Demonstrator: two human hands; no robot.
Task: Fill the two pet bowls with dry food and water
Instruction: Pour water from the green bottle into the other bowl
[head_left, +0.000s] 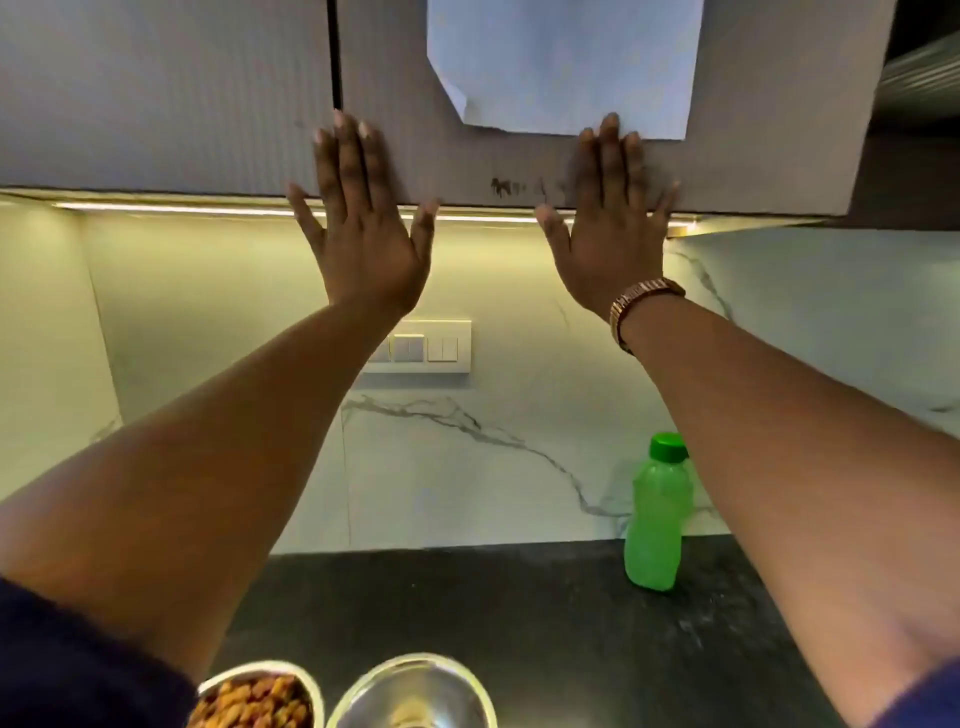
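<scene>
Both arms are raised toward the upper cabinet. The left hand (366, 223) is spread flat, fingers wide apart, and is pressed against the lower part of the cabinet door (753, 130) close to its left edge; nothing is gripped in it. The right hand (608, 228) is laid on the same door further right, equally splayed and empty, with its fingertips (610, 124) set just over the bottom edge of a sheet of white paper (561, 62) that is stuck to the door. A gold-coloured watch (641, 306) is worn on the right wrist.

A lit strip (234, 209) is seen running under the cabinet, and a white switch panel (431, 348) is mounted on the marbled wall (467, 457) between the two forearms (partly hidden by the left one).

Down on the dark counter (493, 613), a green bottle (657, 519) with a green cap is stood upright against the back wall, just beside the right forearm and untouched. At the very bottom of the view two steel bowls are placed side by side, well apart from both hands. The left bowl (260, 696) is filled with brown dry food (249, 701); the right bowl (415, 696) shows a shiny interior, and whether any water is held in it cannot be told from here. A dark blue sleeve (78, 670) is caught at the lower left corner.
</scene>
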